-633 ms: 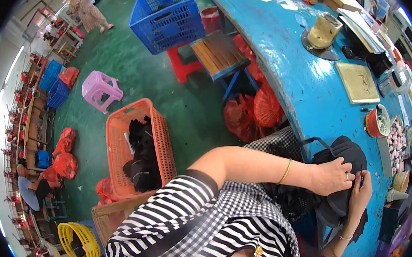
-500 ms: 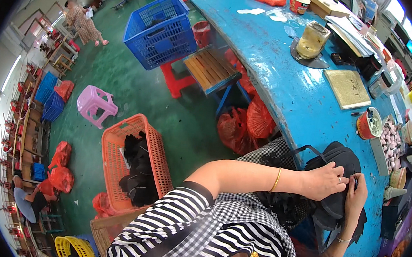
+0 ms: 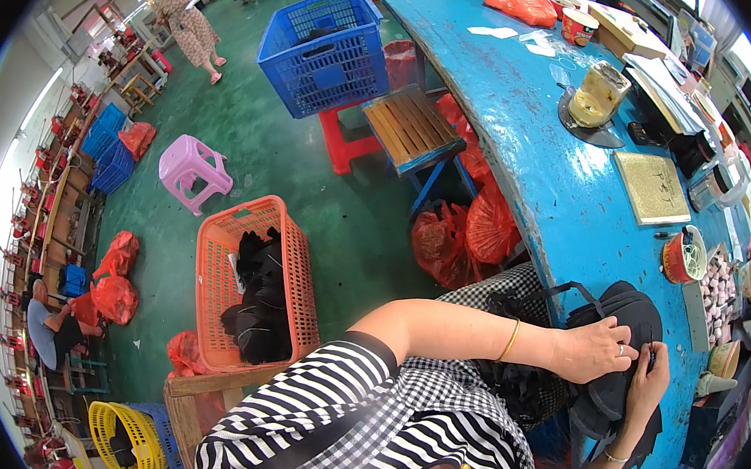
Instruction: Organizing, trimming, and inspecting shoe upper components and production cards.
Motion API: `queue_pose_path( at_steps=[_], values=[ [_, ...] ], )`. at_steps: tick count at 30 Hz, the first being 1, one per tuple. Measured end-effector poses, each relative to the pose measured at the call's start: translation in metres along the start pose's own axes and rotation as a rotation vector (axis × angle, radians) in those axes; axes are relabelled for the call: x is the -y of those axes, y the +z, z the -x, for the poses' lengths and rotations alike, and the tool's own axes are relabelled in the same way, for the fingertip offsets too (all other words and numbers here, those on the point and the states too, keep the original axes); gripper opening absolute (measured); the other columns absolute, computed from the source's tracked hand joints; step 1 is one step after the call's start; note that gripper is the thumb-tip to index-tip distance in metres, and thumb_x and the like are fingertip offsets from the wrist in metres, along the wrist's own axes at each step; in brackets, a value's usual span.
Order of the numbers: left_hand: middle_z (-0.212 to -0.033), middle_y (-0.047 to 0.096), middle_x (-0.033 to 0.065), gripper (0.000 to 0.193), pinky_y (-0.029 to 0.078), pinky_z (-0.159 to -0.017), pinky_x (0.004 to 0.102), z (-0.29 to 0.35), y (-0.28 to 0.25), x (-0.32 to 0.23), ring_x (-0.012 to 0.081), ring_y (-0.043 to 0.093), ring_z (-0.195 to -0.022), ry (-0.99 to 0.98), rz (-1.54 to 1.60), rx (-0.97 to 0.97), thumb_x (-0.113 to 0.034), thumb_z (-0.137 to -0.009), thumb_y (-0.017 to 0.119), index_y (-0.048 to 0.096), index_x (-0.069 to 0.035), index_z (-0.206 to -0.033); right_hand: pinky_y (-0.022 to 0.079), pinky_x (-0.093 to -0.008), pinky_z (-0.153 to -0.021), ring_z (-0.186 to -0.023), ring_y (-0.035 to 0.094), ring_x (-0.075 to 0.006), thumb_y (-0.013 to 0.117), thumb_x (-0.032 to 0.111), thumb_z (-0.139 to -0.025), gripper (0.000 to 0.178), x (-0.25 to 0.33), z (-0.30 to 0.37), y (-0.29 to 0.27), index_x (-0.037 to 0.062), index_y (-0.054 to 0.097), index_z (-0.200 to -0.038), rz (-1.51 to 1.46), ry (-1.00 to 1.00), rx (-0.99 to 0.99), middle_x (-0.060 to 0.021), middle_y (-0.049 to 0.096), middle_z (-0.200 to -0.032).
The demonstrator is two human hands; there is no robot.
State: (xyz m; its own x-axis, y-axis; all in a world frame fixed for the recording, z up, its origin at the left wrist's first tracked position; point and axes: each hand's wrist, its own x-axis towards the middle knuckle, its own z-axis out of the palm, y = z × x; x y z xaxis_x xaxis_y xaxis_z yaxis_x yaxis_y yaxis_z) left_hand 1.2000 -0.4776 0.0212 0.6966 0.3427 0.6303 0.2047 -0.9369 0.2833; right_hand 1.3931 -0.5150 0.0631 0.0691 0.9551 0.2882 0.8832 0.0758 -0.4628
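Note:
A bundle of flat black cut pieces (image 3: 624,305) with rounded edges, seemingly fabric, lies at the near edge of the blue table. My left hand (image 3: 597,350) reaches across it, fingers curled closed on the pieces. Close beside it, my right hand (image 3: 649,379) is closed too, its fingertips pinched at the bundle's right side. A small dark thing shows at those fingertips, too small to name. A black strap (image 3: 572,289) loops out from the bundle's left. More black material (image 3: 523,386) hangs over my lap.
On the blue table (image 3: 535,150) stand a crusted glue pot (image 3: 598,95), a gold-coloured board (image 3: 652,189) and a red tub (image 3: 685,254). Left of me are an orange basket (image 3: 308,296) of black pieces, a pink stool (image 3: 194,169) and a blue crate (image 3: 322,74). Two people are farther off.
The view has turned slightly, so most surroundings sit farther right. Both hands stay at the black bundle, the left still curled on it. The standing person's pose has changed a little.

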Motion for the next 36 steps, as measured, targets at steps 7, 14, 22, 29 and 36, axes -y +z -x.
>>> queue_pose_path(
  at_steps=[7, 14, 22, 29, 36],
  values=[
    [-0.118, 0.057, 0.0047, 0.015, 0.038, -0.083, 0.0391, 0.0000, 0.0021, -0.0007, 0.0223, 0.048, -0.104, -0.001, 0.018, 0.008, -0.010, -0.078, 0.058, 0.060, -0.004, -0.091, 0.043, -0.0330, -0.067, -0.071, 0.050, -0.0232, 0.056, 0.013, -0.095, 0.017, -0.0018, 0.0013, 0.0008, -0.0022, 0.051, -0.091, -0.027, 0.022, -0.011, -0.0136, 0.054, -0.078],
    [-0.121, 0.058, 0.0053, 0.016, 0.038, -0.083, 0.0392, -0.0001, 0.0010, -0.0008, 0.0219, 0.048, -0.105, -0.004, 0.017, 0.021, -0.010, -0.078, 0.058, 0.061, -0.004, -0.092, 0.042, -0.0325, -0.067, -0.070, 0.049, -0.0218, 0.056, 0.013, -0.095, 0.017, -0.0027, 0.0018, 0.0020, -0.0024, 0.051, -0.090, -0.041, -0.003, -0.029, -0.0135, 0.054, -0.078],
    [-0.120, 0.058, 0.0051, 0.016, 0.038, -0.083, 0.0391, 0.0006, 0.0038, 0.0000, 0.0217, 0.049, -0.104, -0.004, 0.021, 0.001, -0.010, -0.078, 0.058, 0.061, -0.004, -0.092, 0.041, -0.0320, -0.065, -0.069, 0.048, -0.0206, 0.056, 0.013, -0.095, 0.017, -0.0018, 0.0018, 0.0018, -0.0023, 0.051, -0.090, -0.036, -0.002, -0.032, -0.0123, 0.053, -0.077],
    [-0.120, 0.058, 0.0045, 0.015, 0.037, -0.083, 0.0390, 0.0014, 0.0037, -0.0005, 0.0215, 0.049, -0.104, 0.001, 0.006, -0.018, -0.011, -0.077, 0.058, 0.061, -0.004, -0.091, 0.041, -0.0318, -0.065, -0.069, 0.048, -0.0196, 0.056, 0.013, -0.095, 0.016, -0.0041, 0.0023, 0.0024, -0.0019, 0.051, -0.090, -0.025, 0.004, -0.038, -0.0115, 0.053, -0.076],
    [-0.121, 0.058, 0.0053, 0.015, 0.037, -0.084, 0.0389, 0.0021, 0.0045, -0.0001, 0.0219, 0.048, -0.106, 0.002, 0.027, -0.020, -0.010, -0.078, 0.058, 0.061, -0.004, -0.091, 0.042, -0.0314, -0.066, -0.070, 0.048, -0.0191, 0.056, 0.013, -0.095, 0.016, -0.0020, 0.0022, 0.0014, -0.0019, 0.051, -0.090, -0.029, 0.026, -0.029, -0.0111, 0.053, -0.076]
  ],
)
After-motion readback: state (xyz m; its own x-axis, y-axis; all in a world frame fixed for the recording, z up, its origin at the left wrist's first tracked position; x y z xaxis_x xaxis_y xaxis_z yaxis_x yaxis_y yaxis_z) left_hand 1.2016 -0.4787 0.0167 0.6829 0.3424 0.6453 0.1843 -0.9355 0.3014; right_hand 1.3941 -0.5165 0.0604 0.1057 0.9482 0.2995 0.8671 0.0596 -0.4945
